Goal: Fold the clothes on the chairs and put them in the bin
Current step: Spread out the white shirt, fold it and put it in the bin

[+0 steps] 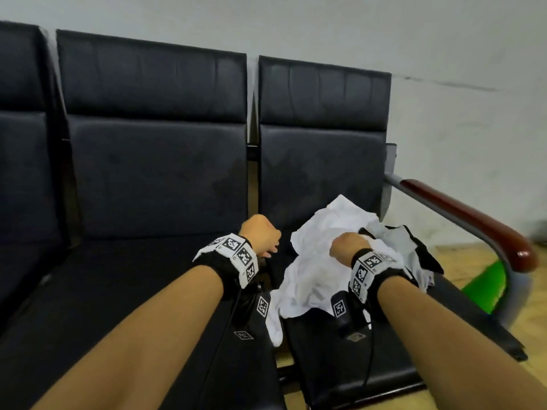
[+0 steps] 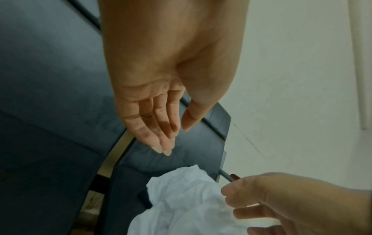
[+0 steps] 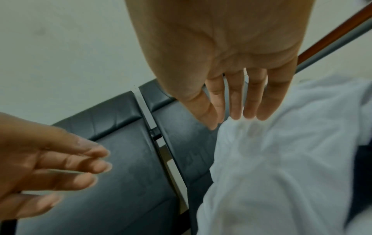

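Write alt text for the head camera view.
Two bare forearms with marker wristbands reach over a row of black padded chairs; the right hand is over a crumpled white garment on the rightmost seat, and the left hand hovers empty beside it. A green object shows on the floor past the wooden armrest.

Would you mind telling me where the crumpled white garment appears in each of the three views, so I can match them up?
Head: white garment lies right of centre on the right-hand seat, under the right hand.
Left wrist: bottom centre.
Right wrist: right half, at the fingertips.
Shared landmark: the red-brown armrest.
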The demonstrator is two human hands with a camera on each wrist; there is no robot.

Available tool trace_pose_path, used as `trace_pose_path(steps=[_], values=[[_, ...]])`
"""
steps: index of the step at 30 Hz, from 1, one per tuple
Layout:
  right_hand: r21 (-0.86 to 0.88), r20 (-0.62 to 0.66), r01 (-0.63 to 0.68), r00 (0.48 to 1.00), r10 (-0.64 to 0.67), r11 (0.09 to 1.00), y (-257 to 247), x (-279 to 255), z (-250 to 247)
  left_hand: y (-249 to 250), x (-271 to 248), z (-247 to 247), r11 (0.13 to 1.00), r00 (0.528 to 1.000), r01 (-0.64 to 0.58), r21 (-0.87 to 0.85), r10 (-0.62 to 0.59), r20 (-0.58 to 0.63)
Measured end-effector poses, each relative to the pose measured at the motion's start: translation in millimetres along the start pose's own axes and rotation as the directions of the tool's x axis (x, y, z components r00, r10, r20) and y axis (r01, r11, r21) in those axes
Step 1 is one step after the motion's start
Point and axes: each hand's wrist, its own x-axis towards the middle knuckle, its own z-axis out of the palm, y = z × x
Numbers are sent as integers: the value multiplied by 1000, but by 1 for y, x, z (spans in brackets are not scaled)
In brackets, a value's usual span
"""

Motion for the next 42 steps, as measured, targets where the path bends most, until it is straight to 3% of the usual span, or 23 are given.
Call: trace_pose_path(steps=[3,5,8,12,14,17,19,21,24,27,29,32,35,38,39,42], values=[[-156,203,95,977,-62,983,4,21,29,-21,27,9,999,1000,15,49,-14,-16],[-248,259,132,964,-65,960,5,29,52,-33,39,9,997,999,43,63,-44,2],[-297,73,123,992,-105,947,4,38,69,-43,45,2,996,999,48,75,-49,15],[1,-123,129,984,-128,992,-19,28,57,-48,45,-15,997,999,47,65,-48,23],[219,-249,216,955,-160,952,-43,15,37,-44,35,-22,998,996,3,69,-9,89],[340,-395,457,863,-316,822,-94,-16,3,-27,14,-26,990,969,-135,47,123,213],[308,-472,584,779,-412,751,-128,-41,-18,-13,2,-34,969,959,-248,-13,247,142],[354,-521,647,736,-432,675,-155,-66,-40,4,-13,-54,941,944,-329,-80,328,-27],[458,-591,646,734,-334,610,-171,-88,-79,25,-41,-101,889,899,-436,-141,425,-105],[465,-647,656,710,-278,594,-177,-104,-107,42,-75,-166,818,814,-570,-74,551,-186],[513,-624,679,715,-314,525,-180,-113,-114,48,-90,-206,801,771,-596,-61,550,-320],[670,-477,625,775,-414,400,-196,-136,-105,41,-112,-255,814,748,-574,-95,473,-467],[735,-236,524,793,-562,431,-216,-155,-78,34,-119,-268,825,746,-555,-108,437,-502],[775,73,403,709,-702,487,-245,-170,-41,35,-125,-272,817,742,-555,-154,402,-537],[726,92,441,697,-711,527,-255,-173,-28,36,-126,-274,814,738,-560,-155,405,-540],[553,-40,567,750,-660,611,-276,-166,-8,37,-135,-293,827,700,-561,-43,446,-558]])
